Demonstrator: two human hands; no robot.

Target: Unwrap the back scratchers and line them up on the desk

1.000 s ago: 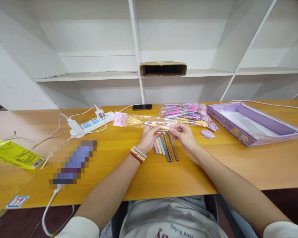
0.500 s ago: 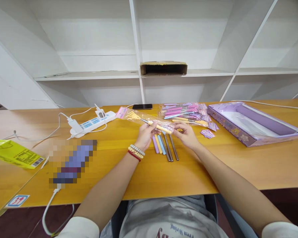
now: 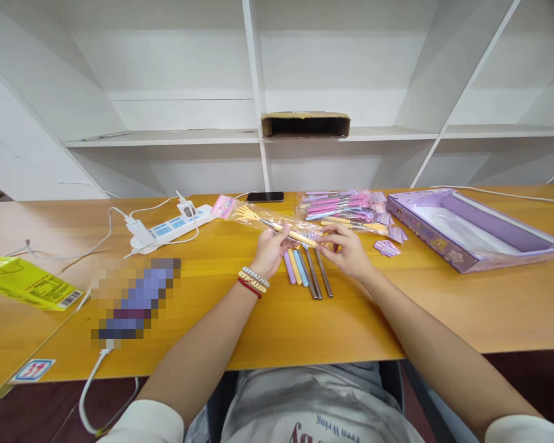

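Left hand (image 3: 268, 253) was clamped on the bagged scratcher (image 3: 268, 221) mid-length; right hand (image 3: 346, 251) pinched its handle end. Scratcher was slanted over the table (image 3: 373, 326), by loose rods (image 3: 311, 274). Light pinch seemed best; hard pulls risked a tear.

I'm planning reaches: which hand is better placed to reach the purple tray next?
Probably the right hand: it is nearer the purple tray, while the left hand grips the bagged yellow tool.

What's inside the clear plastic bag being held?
Yellow hand-shaped head, metal shaft, yellow handle. Pink printed card at one end; inside or outside, unclear. Left hand hides part of the handle.
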